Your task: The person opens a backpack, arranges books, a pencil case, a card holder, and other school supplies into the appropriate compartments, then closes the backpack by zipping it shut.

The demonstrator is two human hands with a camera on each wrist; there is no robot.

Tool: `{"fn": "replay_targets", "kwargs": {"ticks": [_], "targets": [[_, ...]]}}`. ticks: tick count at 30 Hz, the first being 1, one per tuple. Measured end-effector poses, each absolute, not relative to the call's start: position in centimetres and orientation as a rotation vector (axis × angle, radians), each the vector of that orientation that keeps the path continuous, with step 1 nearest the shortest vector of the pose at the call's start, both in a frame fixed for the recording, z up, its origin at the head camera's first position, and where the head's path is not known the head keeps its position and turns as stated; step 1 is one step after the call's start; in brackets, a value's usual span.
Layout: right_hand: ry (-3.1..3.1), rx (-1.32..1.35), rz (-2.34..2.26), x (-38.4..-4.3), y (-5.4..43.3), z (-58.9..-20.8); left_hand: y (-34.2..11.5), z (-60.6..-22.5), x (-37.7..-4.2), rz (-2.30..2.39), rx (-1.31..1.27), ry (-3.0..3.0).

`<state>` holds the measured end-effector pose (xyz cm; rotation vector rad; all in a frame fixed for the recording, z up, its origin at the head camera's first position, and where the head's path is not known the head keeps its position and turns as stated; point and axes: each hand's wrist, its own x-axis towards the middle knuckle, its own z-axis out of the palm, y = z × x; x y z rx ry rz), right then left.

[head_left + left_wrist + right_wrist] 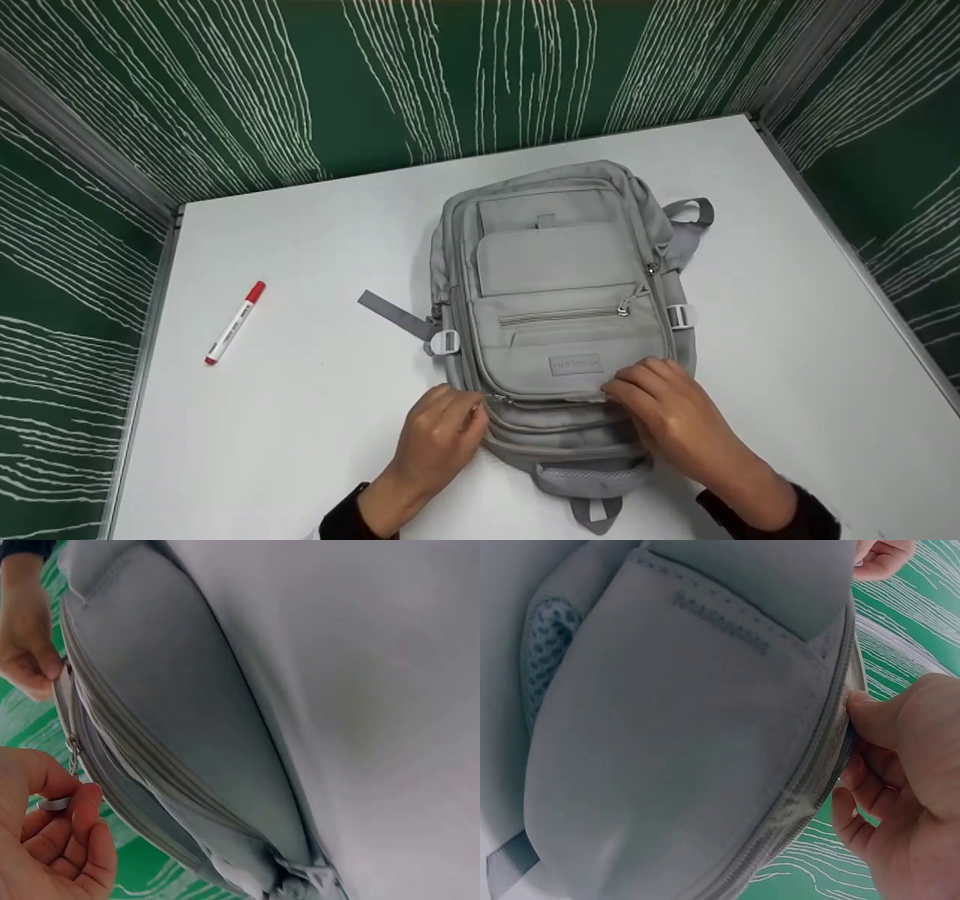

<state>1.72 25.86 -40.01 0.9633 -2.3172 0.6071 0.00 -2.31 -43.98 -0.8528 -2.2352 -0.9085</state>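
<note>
A grey backpack (pixel 555 262) lies front side up on the white table, its top handle (pixel 592 480) towards me. In the head view my left hand (pixel 439 439) is at the near left corner of the front compartment. The left wrist view shows that hand pinching a metal zipper pull (pixel 54 804), which hangs from a slider (pixel 73 744). My right hand (pixel 675 424) pinches the fabric edge beside the zipper (pixel 832 735) between thumb and fingers. Between the hands the compartment's zipper is partly undone, with a gap along its edge.
A red-capped white marker (pixel 235 322) lies on the table (pixel 300 420) left of the backpack. A loose strap (pixel 397 313) sticks out to the left, and a looped strap (pixel 694 214) lies at the upper right. Green panels (pixel 360 90) with white lines surround the table.
</note>
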Motion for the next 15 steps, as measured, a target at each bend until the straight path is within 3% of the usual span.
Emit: {"fn": "replay_targets", "kwargs": {"ticks": [15], "targets": [[-2.293, 0.953, 0.624, 1.6, 26.2, -39.3, -4.0, -43.1, -5.2, -0.887, -0.627, -2.48]]}}
